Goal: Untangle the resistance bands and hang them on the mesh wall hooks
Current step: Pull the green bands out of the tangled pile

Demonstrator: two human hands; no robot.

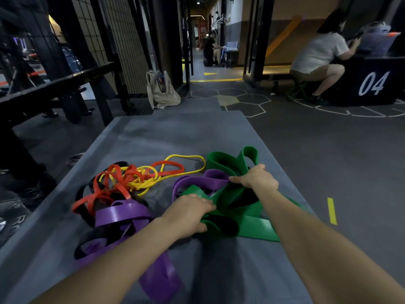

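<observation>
Dim gym floor with a corridor beyond.

A grey mat (179, 132) lies over a dark floor (328, 154) marked with hexagon outlines (245, 102), white curved lines and a short yellow strip (331, 210). On the left stand a black bench (54, 84) and a black mesh wall (131, 40), with a beige bag (163, 91) at its foot. On the right a seated person (315, 55) leans toward a black box numbered 04 (370, 84). Another person (209, 51) crouches down the lit corridor.

One head-worn camera looks forward and down, close over the grey padded mat (166, 137). Wide angle; corridor beyond.
</observation>
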